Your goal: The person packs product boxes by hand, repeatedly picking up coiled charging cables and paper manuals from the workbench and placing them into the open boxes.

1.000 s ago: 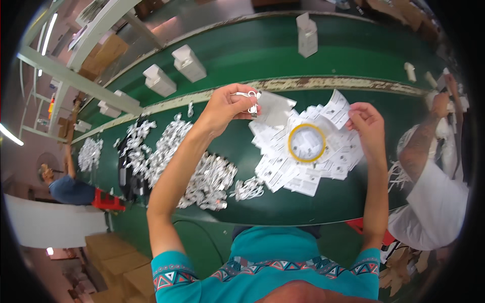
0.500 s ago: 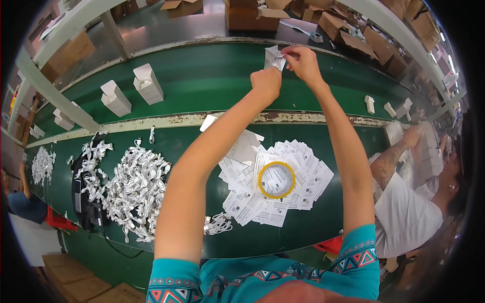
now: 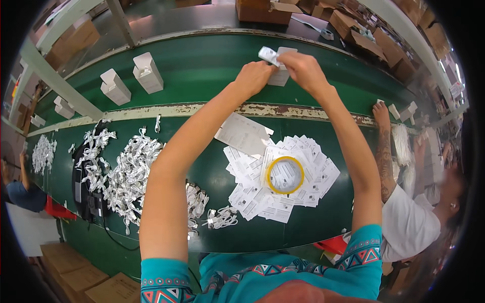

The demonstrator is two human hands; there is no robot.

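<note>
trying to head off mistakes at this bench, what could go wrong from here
The folded white paper might crease or catch against the white box, since the left hand and right hand are crowded close together there. The loose printed papers fanned around and under the yellow tape roll could slide apart if bumped. The white cables lie heaped together, so pulling one out may drag others along.
</note>
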